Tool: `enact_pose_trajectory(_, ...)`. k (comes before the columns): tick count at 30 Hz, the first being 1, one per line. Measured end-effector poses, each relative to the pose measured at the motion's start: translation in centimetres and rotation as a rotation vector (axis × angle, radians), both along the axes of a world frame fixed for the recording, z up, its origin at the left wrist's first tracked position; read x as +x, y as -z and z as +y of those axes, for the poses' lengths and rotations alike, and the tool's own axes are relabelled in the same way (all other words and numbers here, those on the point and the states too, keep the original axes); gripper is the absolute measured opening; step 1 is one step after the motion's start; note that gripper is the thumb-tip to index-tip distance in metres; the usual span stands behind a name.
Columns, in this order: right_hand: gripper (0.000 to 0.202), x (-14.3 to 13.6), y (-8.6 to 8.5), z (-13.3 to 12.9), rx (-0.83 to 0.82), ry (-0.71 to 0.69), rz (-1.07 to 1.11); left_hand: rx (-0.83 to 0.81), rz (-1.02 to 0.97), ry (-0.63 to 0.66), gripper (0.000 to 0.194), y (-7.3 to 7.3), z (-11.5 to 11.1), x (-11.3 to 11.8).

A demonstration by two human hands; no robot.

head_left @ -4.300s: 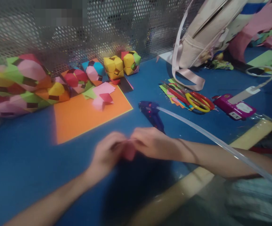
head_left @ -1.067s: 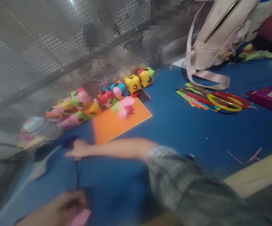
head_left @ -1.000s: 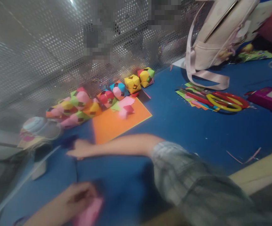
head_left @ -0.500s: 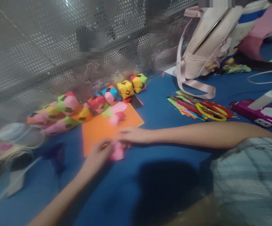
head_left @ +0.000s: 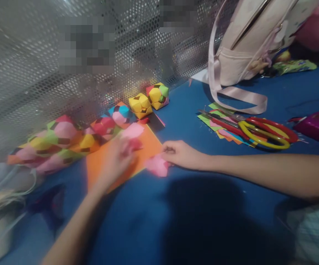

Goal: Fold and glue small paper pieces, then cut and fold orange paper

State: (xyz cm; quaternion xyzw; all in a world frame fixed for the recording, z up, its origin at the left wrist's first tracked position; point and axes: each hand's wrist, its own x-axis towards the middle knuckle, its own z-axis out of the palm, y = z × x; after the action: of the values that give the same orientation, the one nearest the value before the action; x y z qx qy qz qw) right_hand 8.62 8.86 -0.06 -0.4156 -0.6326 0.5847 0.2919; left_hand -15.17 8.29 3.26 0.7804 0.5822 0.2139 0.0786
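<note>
My right hand [head_left: 180, 154] pinches a folded pink paper piece [head_left: 158, 165] just above the blue table, at the right edge of an orange sheet [head_left: 101, 165]. My left hand [head_left: 117, 160] is over the orange sheet, by the pink and red paper pieces [head_left: 134, 133] lying on it. Motion smears its fingers, so their grip cannot be made out. Behind the sheet stand a yellow folded paper ball [head_left: 140, 105] and a multicoloured one [head_left: 158, 95]. A cluster of joined paper balls [head_left: 62, 132] sits to the left.
Red and yellow scissors [head_left: 264, 132] lie on coloured paper strips [head_left: 217, 127] at the right. Beyond them are a pale pink bag [head_left: 236, 62] and a purple object [head_left: 318, 127]. A perforated metal panel [head_left: 137, 55] borders the table. A blurred dark blue object [head_left: 49, 206] lies at the left.
My left hand has left the pink piece and moved up over the orange sheet. My right hand has drawn away to the right with the piece. The view has shifted.
</note>
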Motion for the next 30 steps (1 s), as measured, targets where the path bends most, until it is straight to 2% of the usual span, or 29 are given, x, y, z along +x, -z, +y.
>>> enact_pose_trajectory(3, 0.008, -0.1, 0.1, -0.1, 0.112, -0.02, -0.044, -0.141, -0.061, -0.005, 0.044, 0.7, 1.0, -0.3)
enact_pose_trajectory(7, 0.006, 0.0, 0.4, -0.4, 0.204, -0.006, -0.088, -0.179, -0.222, -0.025, 0.034, 0.5, 0.2, 0.3)
enact_pose_trajectory(11, 0.007, -0.2, 0.4, -1.4, 0.309, -0.071, -0.099, -0.293, -0.417, -0.179, 0.047, -0.6, -1.8, -0.4)
enact_pose_trajectory(13, 0.008, -0.3, 0.2, -2.3, 0.333, -0.198, -0.11, -0.333, -0.405, -0.242, 0.054, -1.2, -3.1, -1.0)
enact_pose_trajectory(16, 0.01, -0.2, -0.6, -3.1, 0.416, -0.399, -0.12, -0.411, -0.325, -0.273, 0.054, -1.8, -5.2, -1.3)
enact_pose_trajectory(18, 0.011, 0.0, -1.1, -2.8, 0.498, -0.371, -0.106, -0.445, -0.297, -0.236, 0.051, -1.8, -6.6, -1.2)
enact_pose_trajectory(21, 0.013, 0.1, -1.5, -0.7, 0.58, -0.167, -0.119, -0.486, -0.264, -0.094, 0.046, -1.5, -8.5, -1.0)
enact_pose_trajectory(25, 0.016, -0.9, -1.2, 4.8, 0.692, -0.03, -0.31, -0.577, -0.207, 0.069, 0.043, -1.4, -10.0, -1.0)
enact_pose_trajectory(27, 0.019, -2.1, -0.8, 7.9, 0.748, 0.045, -0.381, -0.592, -0.223, 0.1, 0.042, -1.5, -9.8, -1.2)
enact_pose_trajectory(30, 0.024, -4.4, 0.0, 11.6, 0.774, 0.086, -0.395, -0.509, -0.25, 0.074, 0.04, -1.5, -7.9, -1.7)
